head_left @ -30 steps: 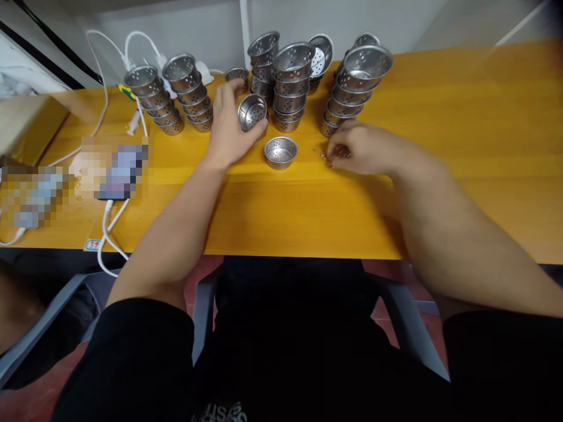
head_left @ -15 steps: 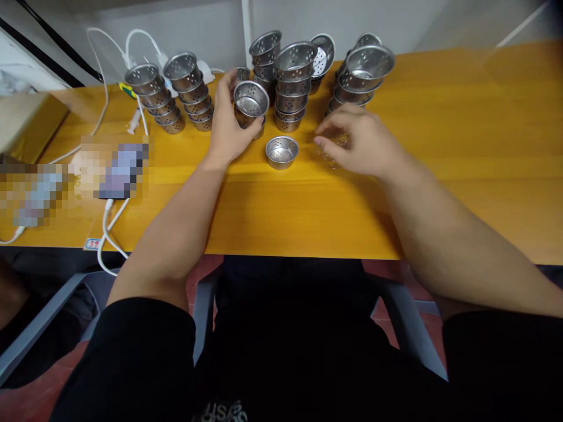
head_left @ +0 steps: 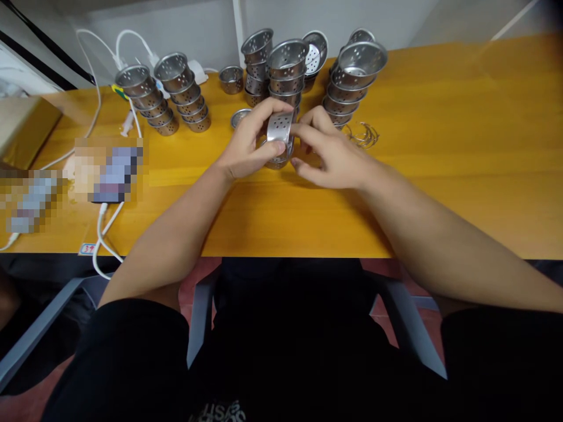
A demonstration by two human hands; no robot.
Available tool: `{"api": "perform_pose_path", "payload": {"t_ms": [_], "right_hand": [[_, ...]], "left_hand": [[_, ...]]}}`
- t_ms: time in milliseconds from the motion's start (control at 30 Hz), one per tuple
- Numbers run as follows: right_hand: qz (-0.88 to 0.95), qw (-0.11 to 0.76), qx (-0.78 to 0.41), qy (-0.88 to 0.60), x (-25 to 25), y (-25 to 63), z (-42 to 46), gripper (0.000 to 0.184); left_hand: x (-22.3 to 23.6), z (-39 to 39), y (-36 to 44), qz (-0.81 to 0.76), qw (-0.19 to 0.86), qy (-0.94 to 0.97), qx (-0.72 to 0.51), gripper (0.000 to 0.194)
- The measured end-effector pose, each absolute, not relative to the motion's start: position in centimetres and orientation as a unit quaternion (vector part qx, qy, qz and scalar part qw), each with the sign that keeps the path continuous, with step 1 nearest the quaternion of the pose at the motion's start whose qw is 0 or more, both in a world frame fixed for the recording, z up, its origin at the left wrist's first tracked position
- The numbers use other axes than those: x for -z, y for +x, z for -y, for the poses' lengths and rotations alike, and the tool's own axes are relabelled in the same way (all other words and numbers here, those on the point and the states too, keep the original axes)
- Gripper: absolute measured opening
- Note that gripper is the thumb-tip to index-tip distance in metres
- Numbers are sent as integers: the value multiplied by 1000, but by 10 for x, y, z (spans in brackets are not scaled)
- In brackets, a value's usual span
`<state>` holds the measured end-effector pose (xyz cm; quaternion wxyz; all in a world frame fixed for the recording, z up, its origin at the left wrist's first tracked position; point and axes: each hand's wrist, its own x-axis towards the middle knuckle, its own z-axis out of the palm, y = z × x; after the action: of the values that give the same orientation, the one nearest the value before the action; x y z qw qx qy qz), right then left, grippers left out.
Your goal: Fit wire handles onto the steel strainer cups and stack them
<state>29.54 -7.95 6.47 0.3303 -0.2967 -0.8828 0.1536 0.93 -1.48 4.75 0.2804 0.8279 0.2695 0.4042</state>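
My left hand (head_left: 253, 143) is closed around a small perforated metal cup (head_left: 279, 126), tipped on its side with its mouth toward the right. At that mouth are the bent fingers of my right hand (head_left: 328, 149), the index finger touching the rim; whatever they hold is hidden. Below the held cup, another perforated cup (head_left: 277, 164) stands on the table, mostly covered. A low metal cup (head_left: 240, 117) sits just behind my left hand. Several thin curved metal wires (head_left: 366, 136) lie beyond my right hand.
Stacks of perforated cups stand along the back: two at left (head_left: 152, 97) (head_left: 185, 91), others in the middle (head_left: 288, 64) and right (head_left: 358, 70). A single cup (head_left: 231, 79) stands between. A phone (head_left: 116, 173) with white cables and a box (head_left: 26, 132) are at left.
My left hand has brought its cup rightward and nearer, turning it on its side. My right hand has left the wires and moved left to the cup's mouth.
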Motion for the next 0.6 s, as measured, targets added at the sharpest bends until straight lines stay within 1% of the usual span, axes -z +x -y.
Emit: {"api": "perform_pose_path", "payload": {"t_ms": [133, 200, 367, 500, 600], "right_hand": [[880, 318, -169, -308, -59, 296, 74, 56], [880, 316, -176, -308, -60, 298, 74, 54], [870, 337, -203, -297, -66, 302, 76, 58], [854, 370, -225, -288, -65, 305, 72, 61], [841, 392, -228, -295, -62, 306, 69, 64]], "left_hand": [[-45, 13, 10, -243, 291, 831, -406, 94], [-39, 7, 12, -225, 311, 828, -408, 97], [-29, -4, 13, -199, 342, 818, -417, 100], [-33, -3, 10, -199, 332, 828, -406, 99], [-33, -4, 8, -190, 305, 840, -406, 97]]}}
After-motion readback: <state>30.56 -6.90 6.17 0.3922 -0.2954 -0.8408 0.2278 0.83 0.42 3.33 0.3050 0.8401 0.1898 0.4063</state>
